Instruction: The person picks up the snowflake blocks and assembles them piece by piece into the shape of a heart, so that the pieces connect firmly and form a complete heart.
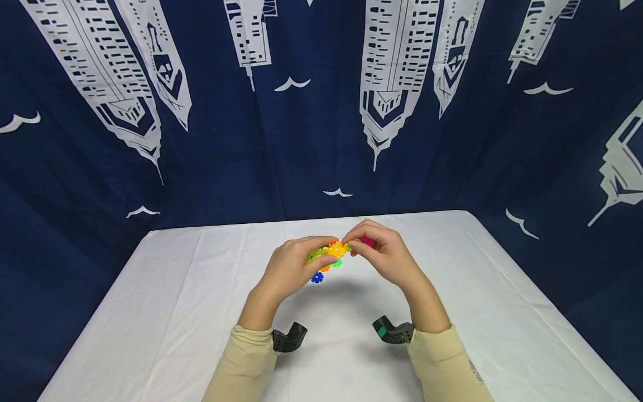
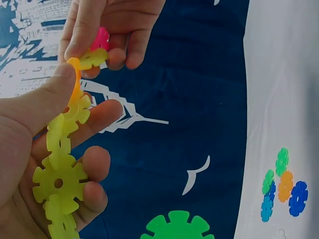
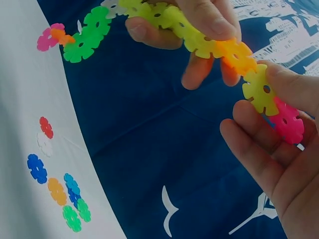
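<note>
A chain of interlocking flower-shaped plastic discs hangs between both hands above the table. My left hand grips its yellow discs, with the thumb by an orange disc. On the right, my right hand pinches a yellow disc between thumb and fingers, and a pink disc is joined to it. The orange disc's edge meets that yellow disc; I cannot tell whether they are locked together. Farther along, the chain carries a green disc and, at its far end, a pink disc.
Loose discs lie on the white tablecloth below the hands, among them a blue disc, an orange disc and a red disc. A dark blue curtain hangs behind the table. Each wrist bears a black device.
</note>
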The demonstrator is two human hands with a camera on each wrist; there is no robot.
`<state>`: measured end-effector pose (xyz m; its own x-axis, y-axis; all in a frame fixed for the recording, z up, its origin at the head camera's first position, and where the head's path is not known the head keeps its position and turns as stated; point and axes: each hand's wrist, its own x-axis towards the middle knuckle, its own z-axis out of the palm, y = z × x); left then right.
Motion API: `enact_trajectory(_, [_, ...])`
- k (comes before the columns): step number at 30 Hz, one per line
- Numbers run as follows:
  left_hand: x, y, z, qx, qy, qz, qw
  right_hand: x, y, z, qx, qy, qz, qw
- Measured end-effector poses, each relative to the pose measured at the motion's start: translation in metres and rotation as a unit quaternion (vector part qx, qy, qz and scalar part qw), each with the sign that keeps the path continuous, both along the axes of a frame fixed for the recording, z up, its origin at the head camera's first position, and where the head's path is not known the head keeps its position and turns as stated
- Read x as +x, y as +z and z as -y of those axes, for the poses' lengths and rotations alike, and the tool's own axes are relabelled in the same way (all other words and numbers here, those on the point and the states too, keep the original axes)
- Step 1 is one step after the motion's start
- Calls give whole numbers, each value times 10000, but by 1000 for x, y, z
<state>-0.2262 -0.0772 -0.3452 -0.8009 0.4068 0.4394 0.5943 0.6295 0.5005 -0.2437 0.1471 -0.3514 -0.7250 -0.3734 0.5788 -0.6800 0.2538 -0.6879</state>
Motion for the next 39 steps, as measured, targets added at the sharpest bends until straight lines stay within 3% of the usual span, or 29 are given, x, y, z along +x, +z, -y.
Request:
enact_trajectory(7, [0, -1, 0, -248, 8, -244, 9994, 0, -1, 4, 112, -24, -267, 9996])
enact_trajectory(14, [2, 0, -2, -197, -73, -736, 9971, -1, -4, 7, -294, 171, -369, 9987])
enact_trajectory(25, [3, 0, -2, -190, -104, -932, 9954, -1, -6, 11, -676, 183, -345, 9969])
enact_trajectory(29, [2, 0, -1, -130, -111, -903, 9958, 0, -5, 10, -577, 137, -194, 9981])
enact_trajectory(39, [2, 0, -4, -203, 15, -457, 9987, 0, -3, 5, -157, -50, -75, 9998])
